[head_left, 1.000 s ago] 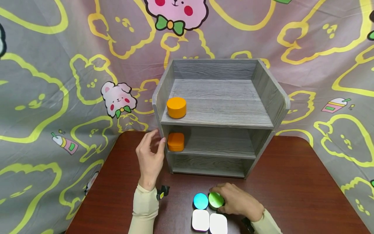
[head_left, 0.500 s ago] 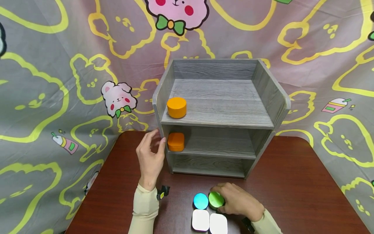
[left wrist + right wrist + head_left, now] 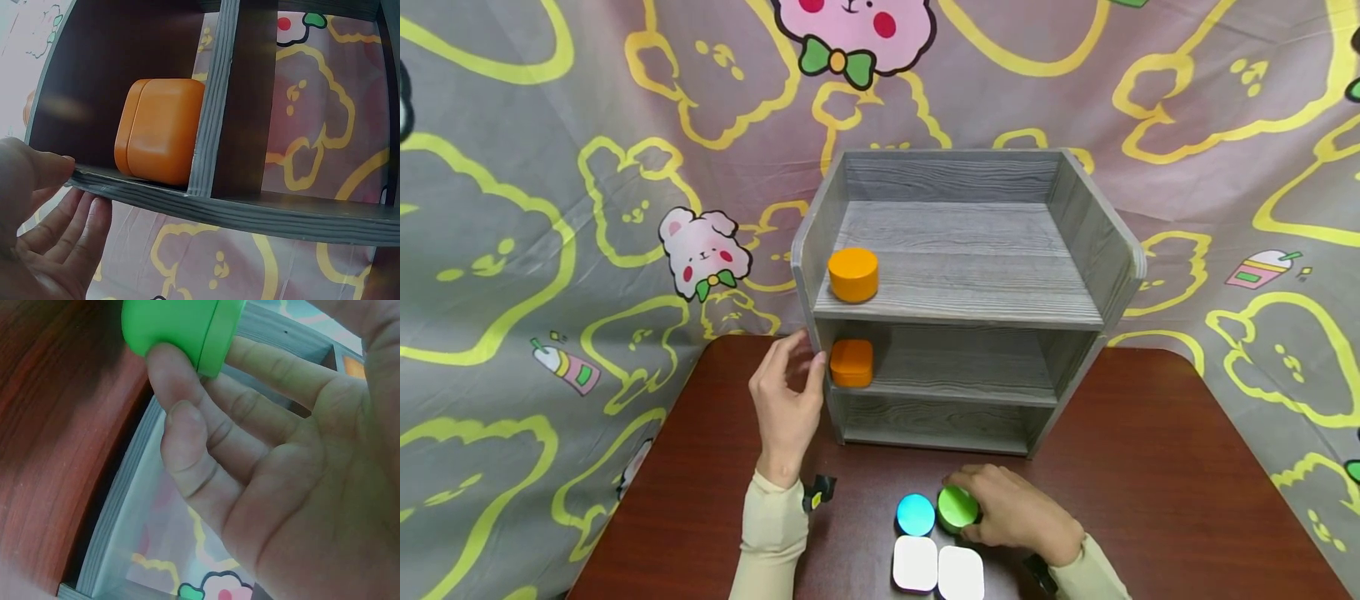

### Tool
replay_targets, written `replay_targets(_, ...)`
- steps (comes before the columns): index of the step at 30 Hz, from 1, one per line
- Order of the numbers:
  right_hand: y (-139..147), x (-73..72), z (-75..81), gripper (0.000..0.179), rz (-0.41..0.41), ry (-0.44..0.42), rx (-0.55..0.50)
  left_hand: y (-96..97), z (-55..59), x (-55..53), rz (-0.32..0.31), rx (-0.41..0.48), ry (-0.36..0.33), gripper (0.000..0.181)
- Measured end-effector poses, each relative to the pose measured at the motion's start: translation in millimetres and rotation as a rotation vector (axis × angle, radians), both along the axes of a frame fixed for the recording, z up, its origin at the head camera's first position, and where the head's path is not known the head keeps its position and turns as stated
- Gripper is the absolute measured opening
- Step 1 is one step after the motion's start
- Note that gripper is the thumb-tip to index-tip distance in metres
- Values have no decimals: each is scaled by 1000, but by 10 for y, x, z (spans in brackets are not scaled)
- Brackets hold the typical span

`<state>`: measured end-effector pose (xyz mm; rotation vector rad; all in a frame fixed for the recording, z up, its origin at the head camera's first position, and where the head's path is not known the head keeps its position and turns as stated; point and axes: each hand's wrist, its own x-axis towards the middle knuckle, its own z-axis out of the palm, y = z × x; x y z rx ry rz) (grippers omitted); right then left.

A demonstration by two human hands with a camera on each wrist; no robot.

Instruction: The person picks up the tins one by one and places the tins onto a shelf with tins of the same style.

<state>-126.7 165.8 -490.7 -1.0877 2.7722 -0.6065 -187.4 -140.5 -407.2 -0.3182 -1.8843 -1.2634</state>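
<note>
Green tub (image 3: 958,508) in its grip, the right hand (image 3: 1018,512) curls thumb and fingers about the round side, low over the front part of the table (image 3: 1150,500); whether the base touches the wood cannot be told. The left hand (image 3: 786,408) pinches the front edge of the left side board (image 3: 269,219) of the grey shelf (image 3: 955,233), thumb on the inner face, fingers on the outer. Just inside that board, near the thumb, a squarish orange tub (image 3: 852,364) sits in the middle compartment. Just left of the green one stands a round blue tub (image 3: 916,515), and nearer the person are two square white tubs (image 3: 915,564), side by side. Up on the top board, at its front left corner, rests a round yellow-orange tub (image 3: 853,276). Pale sleeves (image 3: 771,525) cover the forearms. Behind the shelf hangs a printed cloth (image 3: 550,108) with yellow outlines.
</note>
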Motion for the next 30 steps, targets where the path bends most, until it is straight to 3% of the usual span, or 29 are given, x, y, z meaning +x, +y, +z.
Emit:
replay_targets(21,30,45,133,40,13,119,-17,-1,-1,9,-5,10,-1,28)
replay_targets(30,41,53,208,42,-16,87,-17,0,-7,-8,-9,13,9,30)
